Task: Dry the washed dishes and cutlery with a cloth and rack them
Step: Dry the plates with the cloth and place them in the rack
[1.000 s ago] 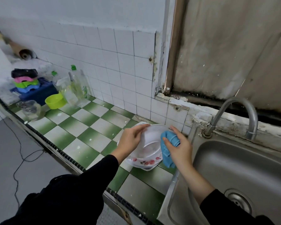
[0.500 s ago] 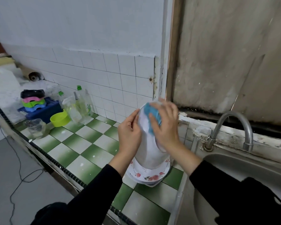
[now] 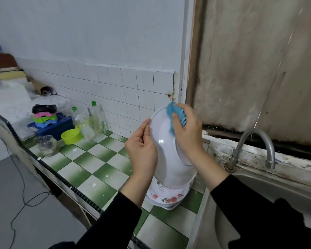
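Where a second ago the white bowl [image 3: 166,153] sat low over the stack with its mouth upward, it now stands on edge in the air, lifted clear of the flowered plates [image 3: 166,196] on the green-checked counter [image 3: 90,159], just left of the sink [image 3: 258,191] and tap [image 3: 253,141]. Its underside has come round towards the person, foot ring showing. The left hand [image 3: 142,150] grips the bowl's left rim, fingers curled behind it and the thumb laid along the edge. The right hand [image 3: 187,139] has the blue cloth [image 3: 174,110] bunched under its fingers and presses it against the back of the bowl near the top rim. Half a second ago the cloth was a little lower on that face.

I'd read this as the wiping having passed from the inside to the outside, so this bowl looks close to done. The plates underneath are yet to be dried, as far as I can judge. From here I can't make out a rack for certain, so where the bowl goes once dry is unclear. The one-handed hold on a damp rim looks the likeliest spot for a slip.
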Demonstrator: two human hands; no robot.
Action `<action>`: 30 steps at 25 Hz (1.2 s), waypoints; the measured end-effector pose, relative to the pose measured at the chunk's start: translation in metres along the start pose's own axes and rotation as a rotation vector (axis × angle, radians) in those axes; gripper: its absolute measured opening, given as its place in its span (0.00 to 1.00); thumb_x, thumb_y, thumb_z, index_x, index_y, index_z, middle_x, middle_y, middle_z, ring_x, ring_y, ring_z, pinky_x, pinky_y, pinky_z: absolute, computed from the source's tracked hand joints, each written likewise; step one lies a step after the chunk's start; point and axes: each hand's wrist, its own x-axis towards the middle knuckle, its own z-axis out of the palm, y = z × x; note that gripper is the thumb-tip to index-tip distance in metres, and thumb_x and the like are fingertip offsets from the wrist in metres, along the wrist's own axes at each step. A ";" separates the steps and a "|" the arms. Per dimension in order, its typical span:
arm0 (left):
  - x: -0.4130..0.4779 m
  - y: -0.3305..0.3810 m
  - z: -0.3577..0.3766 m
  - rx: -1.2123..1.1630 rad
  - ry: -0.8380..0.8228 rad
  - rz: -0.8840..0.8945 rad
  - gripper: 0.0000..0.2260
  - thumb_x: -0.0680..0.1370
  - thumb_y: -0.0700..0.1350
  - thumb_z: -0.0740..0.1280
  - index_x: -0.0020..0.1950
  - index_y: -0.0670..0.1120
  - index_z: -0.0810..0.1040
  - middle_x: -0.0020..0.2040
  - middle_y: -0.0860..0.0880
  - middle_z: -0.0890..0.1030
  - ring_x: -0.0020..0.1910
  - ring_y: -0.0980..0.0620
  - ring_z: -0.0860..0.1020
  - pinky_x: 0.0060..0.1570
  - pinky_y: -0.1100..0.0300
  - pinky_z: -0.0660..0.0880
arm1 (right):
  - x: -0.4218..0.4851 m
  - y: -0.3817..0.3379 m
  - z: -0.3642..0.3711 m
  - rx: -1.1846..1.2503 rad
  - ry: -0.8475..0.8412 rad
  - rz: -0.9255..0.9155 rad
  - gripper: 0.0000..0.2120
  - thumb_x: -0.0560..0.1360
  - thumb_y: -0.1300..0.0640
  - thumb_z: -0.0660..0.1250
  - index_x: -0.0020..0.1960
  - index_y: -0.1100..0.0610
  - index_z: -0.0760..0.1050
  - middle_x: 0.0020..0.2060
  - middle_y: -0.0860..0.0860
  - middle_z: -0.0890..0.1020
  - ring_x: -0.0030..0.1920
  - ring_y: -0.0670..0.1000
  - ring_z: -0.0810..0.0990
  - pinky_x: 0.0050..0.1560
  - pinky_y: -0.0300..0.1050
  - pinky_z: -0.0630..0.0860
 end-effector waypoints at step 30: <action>-0.006 0.034 -0.012 -0.330 0.160 -0.277 0.08 0.80 0.37 0.64 0.48 0.46 0.81 0.37 0.56 0.84 0.35 0.59 0.81 0.40 0.68 0.78 | -0.091 0.004 -0.031 -0.190 -0.140 -0.756 0.13 0.75 0.59 0.64 0.59 0.59 0.77 0.65 0.59 0.77 0.69 0.60 0.72 0.69 0.60 0.68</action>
